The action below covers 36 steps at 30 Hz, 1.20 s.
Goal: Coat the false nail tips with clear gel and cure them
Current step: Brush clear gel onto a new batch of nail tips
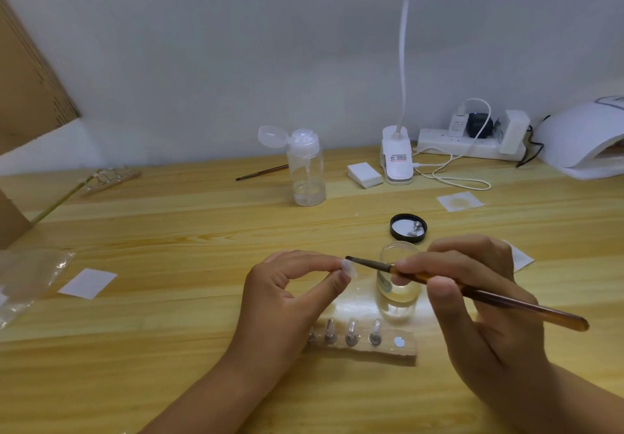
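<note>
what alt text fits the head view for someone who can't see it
A person's left hand pinches a clear nail tip while the right hand holds a brush to it, near an open glass jar on a wooden table.

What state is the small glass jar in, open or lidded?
Open. The glass jar has a bare mouth; a black lid lies inside-up on the table behind it.

The left hand [290,298] hides one end of the nail stand [388,352]; the probable curing lamp [580,136] is cropped rightward.
</note>
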Tool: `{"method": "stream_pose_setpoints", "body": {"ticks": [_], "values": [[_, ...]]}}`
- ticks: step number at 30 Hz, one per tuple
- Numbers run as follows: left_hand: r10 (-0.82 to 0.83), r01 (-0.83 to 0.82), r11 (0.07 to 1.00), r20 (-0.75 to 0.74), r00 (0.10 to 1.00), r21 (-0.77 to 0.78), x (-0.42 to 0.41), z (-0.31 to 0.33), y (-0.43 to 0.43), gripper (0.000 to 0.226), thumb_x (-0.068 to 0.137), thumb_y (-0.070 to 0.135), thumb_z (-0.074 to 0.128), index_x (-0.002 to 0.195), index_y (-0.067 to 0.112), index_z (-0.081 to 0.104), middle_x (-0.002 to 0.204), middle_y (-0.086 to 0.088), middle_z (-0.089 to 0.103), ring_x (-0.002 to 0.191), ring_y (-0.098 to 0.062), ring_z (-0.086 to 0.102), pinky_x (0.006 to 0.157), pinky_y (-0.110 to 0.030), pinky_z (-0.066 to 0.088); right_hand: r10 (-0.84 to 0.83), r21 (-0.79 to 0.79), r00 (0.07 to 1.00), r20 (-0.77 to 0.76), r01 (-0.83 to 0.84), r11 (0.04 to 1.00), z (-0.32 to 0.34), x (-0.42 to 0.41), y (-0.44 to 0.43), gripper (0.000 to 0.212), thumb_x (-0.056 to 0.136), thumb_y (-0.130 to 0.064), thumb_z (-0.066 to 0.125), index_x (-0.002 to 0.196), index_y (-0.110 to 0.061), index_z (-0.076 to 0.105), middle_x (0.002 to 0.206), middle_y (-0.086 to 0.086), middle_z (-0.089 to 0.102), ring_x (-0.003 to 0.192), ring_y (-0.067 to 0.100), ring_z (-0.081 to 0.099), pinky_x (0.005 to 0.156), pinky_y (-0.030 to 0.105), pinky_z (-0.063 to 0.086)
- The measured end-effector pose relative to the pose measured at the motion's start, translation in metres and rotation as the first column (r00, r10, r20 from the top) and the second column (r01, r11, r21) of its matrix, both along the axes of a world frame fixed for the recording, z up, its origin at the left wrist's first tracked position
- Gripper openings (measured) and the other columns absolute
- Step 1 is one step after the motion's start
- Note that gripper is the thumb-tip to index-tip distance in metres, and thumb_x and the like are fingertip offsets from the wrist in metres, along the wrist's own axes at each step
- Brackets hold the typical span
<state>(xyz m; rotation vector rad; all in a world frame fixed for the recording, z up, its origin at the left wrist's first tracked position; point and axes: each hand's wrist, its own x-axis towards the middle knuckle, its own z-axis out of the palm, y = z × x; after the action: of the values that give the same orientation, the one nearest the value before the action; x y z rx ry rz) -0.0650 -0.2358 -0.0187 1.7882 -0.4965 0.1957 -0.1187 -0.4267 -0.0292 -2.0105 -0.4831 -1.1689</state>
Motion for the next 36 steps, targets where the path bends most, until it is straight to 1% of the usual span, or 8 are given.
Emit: {"method": "stream_pose_setpoints", "body": {"ticks": [8, 12, 17, 19, 22, 26, 31, 36], "values": [[0.001, -0.001, 1.000, 0.017, 1.000, -0.005, 0.0013, -0.0014, 0.0005, 0.012, 0.072, 0.031, 0.079, 0.083, 0.035, 0.078, 0.085, 0.018, 0.075, 0.094, -0.007, 0.069, 0.094, -0.044, 0.049, -0.014, -0.009, 1.000, -0.013, 0.013, 1.000, 0.0014, 0.0002, 0.0016, 0.031, 0.105, -0.039, 0.037, 0.100, -0.026, 0.065, 0.089, -0.023, 0.068, 0.098, 0.003, 0.057, 0.088, 0.030, 0.034], [0.013, -0.013, 1.000, 0.007, 1.000, -0.016, 0.0020, -0.0017, -0.0002, 0.013, 0.070, 0.031, 0.078, 0.082, 0.036, 0.078, 0.086, 0.017, 0.075, 0.095, -0.007, 0.068, 0.095, -0.044, 0.050, -0.008, 0.003, 1.000, -0.011, 0.008, 1.000, 0.0018, -0.0004, 0.0015, 0.031, 0.106, -0.039, 0.036, 0.099, -0.028, 0.064, 0.089, -0.020, 0.068, 0.097, 0.004, 0.057, 0.089, 0.029, 0.034], [-0.003, 0.004, 1.000, 0.005, 1.000, -0.029, 0.0026, -0.0020, 0.0006, 0.007, 0.074, 0.023, 0.080, 0.079, 0.028, 0.080, 0.086, 0.013, 0.076, 0.094, -0.010, 0.070, 0.095, -0.046, 0.049, -0.001, 0.037, 1.000, 0.006, 0.001, 0.999, 0.0023, -0.0015, 0.0011, 0.033, 0.107, -0.039, 0.035, 0.093, -0.030, 0.063, 0.080, -0.020, 0.066, 0.094, 0.009, 0.057, 0.088, 0.029, 0.034], [-0.001, 0.002, 1.000, 0.007, 1.000, -0.031, 0.0032, -0.0027, 0.0015, 0.008, 0.075, 0.020, 0.081, 0.079, 0.027, 0.080, 0.086, 0.012, 0.076, 0.094, -0.011, 0.070, 0.095, -0.047, 0.049, -0.006, 0.040, 1.000, 0.013, 0.005, 0.999, 0.0024, -0.0019, 0.0010, 0.032, 0.107, -0.039, 0.035, 0.093, -0.030, 0.063, 0.081, -0.021, 0.066, 0.093, 0.010, 0.057, 0.088, 0.029, 0.033], [-0.008, 0.008, 1.000, 0.033, 0.999, 0.002, 0.0021, -0.0024, 0.0009, 0.009, 0.075, 0.025, 0.081, 0.081, 0.030, 0.079, 0.086, 0.015, 0.076, 0.094, -0.009, 0.069, 0.095, -0.047, 0.048, -0.001, 0.027, 1.000, -0.006, 0.001, 1.000, 0.0020, -0.0013, 0.0010, 0.030, 0.106, -0.040, 0.036, 0.100, -0.029, 0.063, 0.089, -0.020, 0.067, 0.097, 0.007, 0.056, 0.088, 0.030, 0.033], [0.009, -0.010, 1.000, 0.058, 0.998, 0.017, 0.0022, -0.0044, -0.0008, 0.014, 0.071, 0.028, 0.080, 0.083, 0.036, 0.077, 0.082, 0.019, 0.074, 0.091, -0.004, 0.068, 0.091, -0.040, 0.050, 0.003, -0.020, 1.000, -0.029, -0.004, 1.000, 0.0013, 0.0002, 0.0020, 0.031, 0.106, -0.041, 0.036, 0.101, -0.028, 0.064, 0.096, -0.020, 0.066, 0.103, 0.003, 0.056, 0.090, 0.030, 0.034], [-0.008, 0.007, 1.000, 0.063, 0.998, 0.024, 0.0039, -0.0060, 0.0011, 0.012, 0.073, 0.027, 0.078, 0.083, 0.033, 0.078, 0.083, 0.017, 0.075, 0.093, -0.005, 0.067, 0.088, -0.033, 0.047, 0.002, 0.004, 1.000, -0.014, -0.002, 1.000, 0.0026, -0.0013, -0.0004, 0.033, 0.106, -0.038, 0.034, 0.092, -0.030, 0.062, 0.084, -0.020, 0.062, 0.098, 0.008, 0.056, 0.089, 0.029, 0.034], [0.002, -0.004, 0.999, 0.065, 0.998, 0.039, 0.0031, -0.0054, 0.0017, 0.020, 0.075, 0.021, 0.083, 0.084, 0.037, 0.077, 0.082, 0.020, 0.074, 0.093, -0.004, 0.067, 0.087, -0.029, 0.049, 0.004, -0.001, 1.000, -0.016, -0.004, 1.000, 0.0028, -0.0006, 0.0000, 0.033, 0.106, -0.039, 0.035, 0.094, -0.031, 0.064, 0.095, -0.021, 0.063, 0.102, 0.006, 0.057, 0.090, 0.030, 0.033]]}}
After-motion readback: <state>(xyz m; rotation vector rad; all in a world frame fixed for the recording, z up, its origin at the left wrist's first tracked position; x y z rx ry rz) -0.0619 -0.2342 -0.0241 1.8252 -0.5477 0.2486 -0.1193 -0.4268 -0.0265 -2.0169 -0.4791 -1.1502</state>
